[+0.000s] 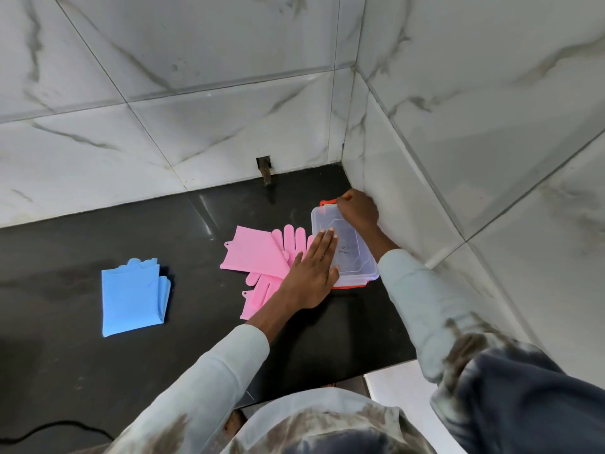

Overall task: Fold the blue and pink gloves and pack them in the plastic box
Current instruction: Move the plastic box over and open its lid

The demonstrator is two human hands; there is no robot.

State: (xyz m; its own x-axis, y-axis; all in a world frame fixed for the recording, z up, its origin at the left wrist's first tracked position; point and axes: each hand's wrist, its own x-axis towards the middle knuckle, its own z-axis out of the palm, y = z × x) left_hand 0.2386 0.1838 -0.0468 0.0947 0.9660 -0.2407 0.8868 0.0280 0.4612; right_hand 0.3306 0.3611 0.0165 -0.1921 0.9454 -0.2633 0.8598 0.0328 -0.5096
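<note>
While the lid is on the plastic box (347,253), left hand (314,273) lies flat on it, fingers spread; right hand (358,208) fingers pinch its far red clasp (328,202); contents indiscernible.

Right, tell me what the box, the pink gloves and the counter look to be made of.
Box: clear, slightly frosted plastic; you see through the lid, and the clips are orange-red.
Pink gloves: probably silicone or rubber; matte, smooth, lying limp with moulded fingers and a hanging tab.
Counter: likely polished black stone; glossy, with faint reflections.

Both hands (312,276) on plastic box (347,253)
</note>
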